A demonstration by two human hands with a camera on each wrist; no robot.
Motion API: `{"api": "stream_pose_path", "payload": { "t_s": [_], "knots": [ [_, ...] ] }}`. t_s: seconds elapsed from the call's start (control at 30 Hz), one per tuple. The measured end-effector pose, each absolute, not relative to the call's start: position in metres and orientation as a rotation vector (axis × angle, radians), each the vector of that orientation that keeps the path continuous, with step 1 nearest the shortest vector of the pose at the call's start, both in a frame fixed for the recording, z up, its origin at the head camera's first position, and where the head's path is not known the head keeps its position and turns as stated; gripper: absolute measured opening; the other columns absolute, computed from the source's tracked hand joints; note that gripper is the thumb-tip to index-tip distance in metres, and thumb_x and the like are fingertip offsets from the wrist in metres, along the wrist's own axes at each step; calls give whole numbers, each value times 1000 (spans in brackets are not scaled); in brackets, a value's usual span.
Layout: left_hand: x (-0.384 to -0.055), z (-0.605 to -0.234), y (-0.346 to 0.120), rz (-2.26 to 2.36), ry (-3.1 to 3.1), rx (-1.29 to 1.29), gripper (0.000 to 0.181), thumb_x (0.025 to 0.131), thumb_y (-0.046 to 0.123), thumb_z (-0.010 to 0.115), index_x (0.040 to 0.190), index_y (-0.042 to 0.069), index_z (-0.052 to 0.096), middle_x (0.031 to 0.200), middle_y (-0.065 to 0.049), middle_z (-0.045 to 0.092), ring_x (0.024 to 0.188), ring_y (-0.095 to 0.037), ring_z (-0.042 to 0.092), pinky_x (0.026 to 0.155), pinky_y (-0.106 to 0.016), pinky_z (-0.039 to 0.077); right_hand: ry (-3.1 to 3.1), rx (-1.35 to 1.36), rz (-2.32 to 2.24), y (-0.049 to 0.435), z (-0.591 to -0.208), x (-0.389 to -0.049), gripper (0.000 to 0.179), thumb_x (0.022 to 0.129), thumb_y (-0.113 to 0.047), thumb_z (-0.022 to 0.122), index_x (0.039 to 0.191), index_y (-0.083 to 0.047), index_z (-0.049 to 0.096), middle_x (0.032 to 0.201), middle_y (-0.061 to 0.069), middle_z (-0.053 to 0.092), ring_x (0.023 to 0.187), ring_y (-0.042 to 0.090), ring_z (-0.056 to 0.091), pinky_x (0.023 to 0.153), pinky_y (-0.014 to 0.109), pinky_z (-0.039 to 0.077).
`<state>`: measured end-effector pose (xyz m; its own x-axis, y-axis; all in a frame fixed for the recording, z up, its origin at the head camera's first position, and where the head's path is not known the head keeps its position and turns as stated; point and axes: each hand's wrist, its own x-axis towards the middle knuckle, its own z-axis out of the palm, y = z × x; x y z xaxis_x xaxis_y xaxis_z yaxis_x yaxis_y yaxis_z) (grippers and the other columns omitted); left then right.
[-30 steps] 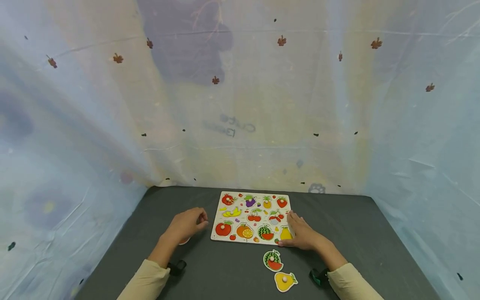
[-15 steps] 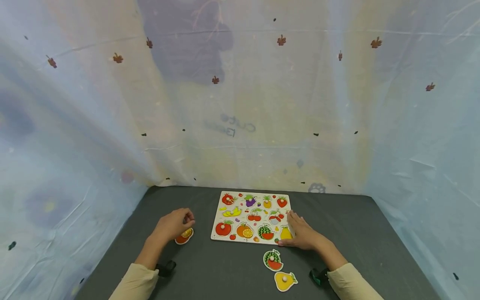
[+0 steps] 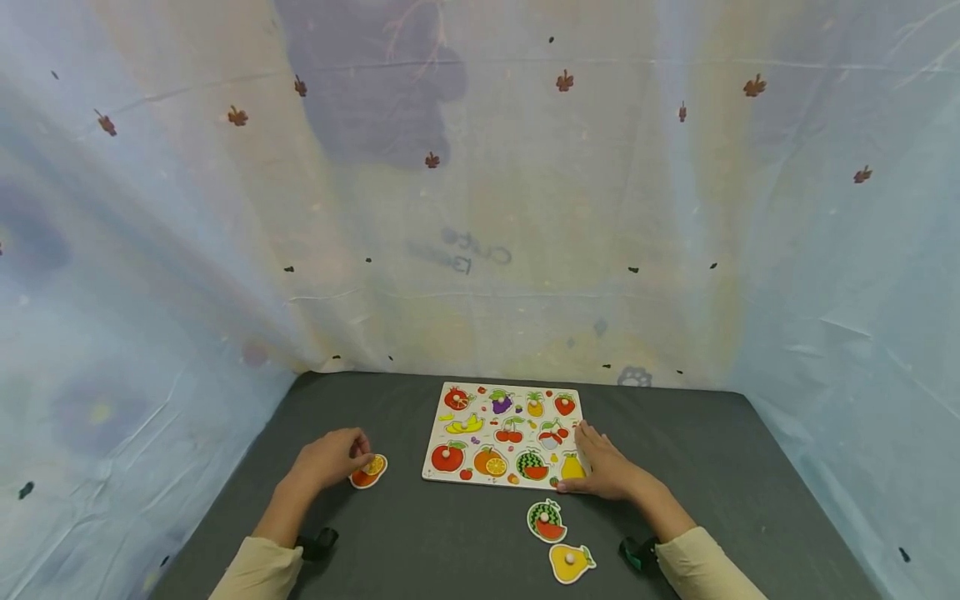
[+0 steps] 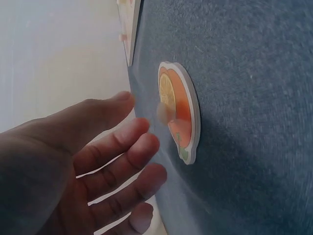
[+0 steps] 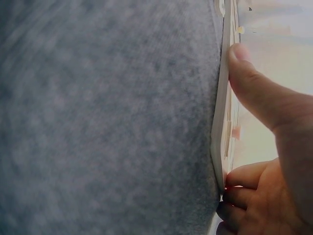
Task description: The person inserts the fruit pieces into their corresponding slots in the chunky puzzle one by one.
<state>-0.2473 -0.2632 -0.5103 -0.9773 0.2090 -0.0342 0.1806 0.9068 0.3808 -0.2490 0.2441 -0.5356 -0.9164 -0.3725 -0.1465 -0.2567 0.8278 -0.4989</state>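
Observation:
My left hand hovers at the left beside an orange-shaped puzzle piece lying on the dark table. In the left wrist view, the fingers are loosely bent and apart from the round knob on the orange piece. My right hand rests on the right edge of a white fruit puzzle board, covering part of its pear picture. The right wrist view has the thumb against the board's edge and the other fingers over its corner.
A watermelon puzzle piece and a yellow pear puzzle piece lie in front of the board, each with a knob. The dark table ends at a hanging patterned sheet behind and along both sides.
My left hand has moved left and toward me, away from the board, uncovering the orange piece, which lies in place. The right hand and the board stay still.

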Motion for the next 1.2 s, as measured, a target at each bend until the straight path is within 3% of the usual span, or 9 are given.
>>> {"api": "stream_pose_path", "payload": {
  "t_s": [1.2],
  "knots": [
    [-244, -519, -267, 594, 2940, 314, 20, 99, 23, 80, 91, 17, 63, 80, 4, 57, 66, -15, 52, 60, -35, 42, 2766, -484, -692, 244, -533, -248, 126, 87, -59, 84, 166, 12, 17, 174, 33, 12, 162, 49, 14, 129, 64, 13]
  ]
}}
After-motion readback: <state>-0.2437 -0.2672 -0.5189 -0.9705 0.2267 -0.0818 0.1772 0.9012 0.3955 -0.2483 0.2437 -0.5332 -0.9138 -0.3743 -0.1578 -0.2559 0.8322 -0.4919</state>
